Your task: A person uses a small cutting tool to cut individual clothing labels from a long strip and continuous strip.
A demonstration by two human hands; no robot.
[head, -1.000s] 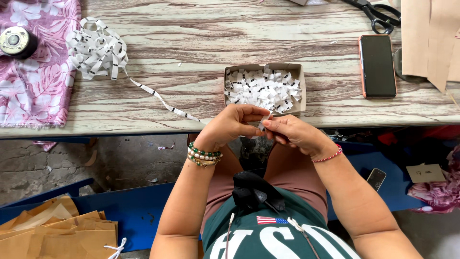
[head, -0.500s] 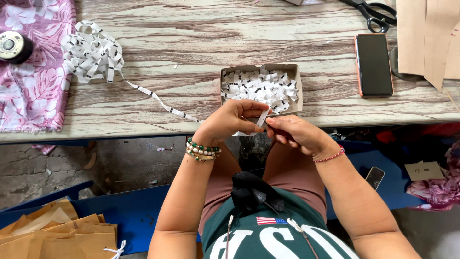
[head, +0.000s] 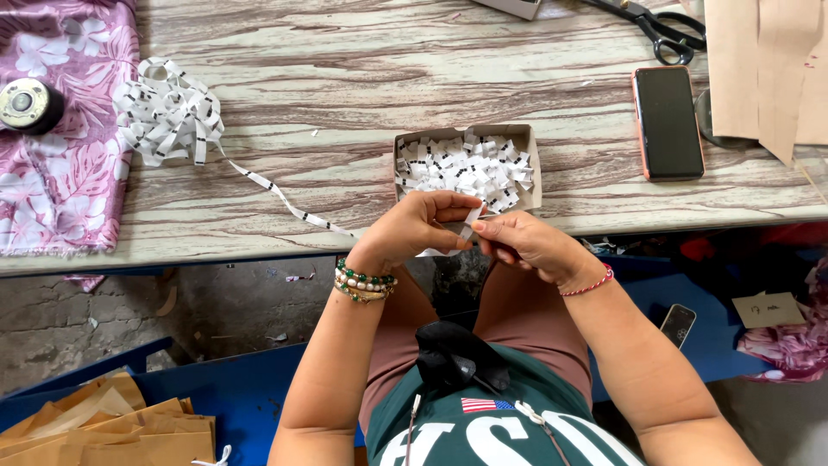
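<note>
Across the upper half of the head view runs a wood-grain tabletop [head: 362,95], its near edge just above the person's hands. At far left, a pink floral cloth [head: 60,164] lies on the tabletop with a round black-and-metal object [head: 26,103] resting on it. At upper right lie sheets of tan paper [head: 768,69], black scissors [head: 664,30] and a dark phone with an orange rim [head: 668,121], well apart from the hands. A loose heap of white label ribbon with black marks [head: 168,116] lies beside the cloth, and one strand trails from it diagonally toward the hands. A small open cardboard box [head: 530,138], filled with cut white labels [head: 466,168], sits at the tabletop's edge, directly above the hands. The left hand [head: 414,229], with beaded bracelets at the wrist, and the right hand [head: 526,246], with a red cord bracelet, meet just below the box, fingers closed together on a small white label piece [head: 473,217] pinched between them.
</note>
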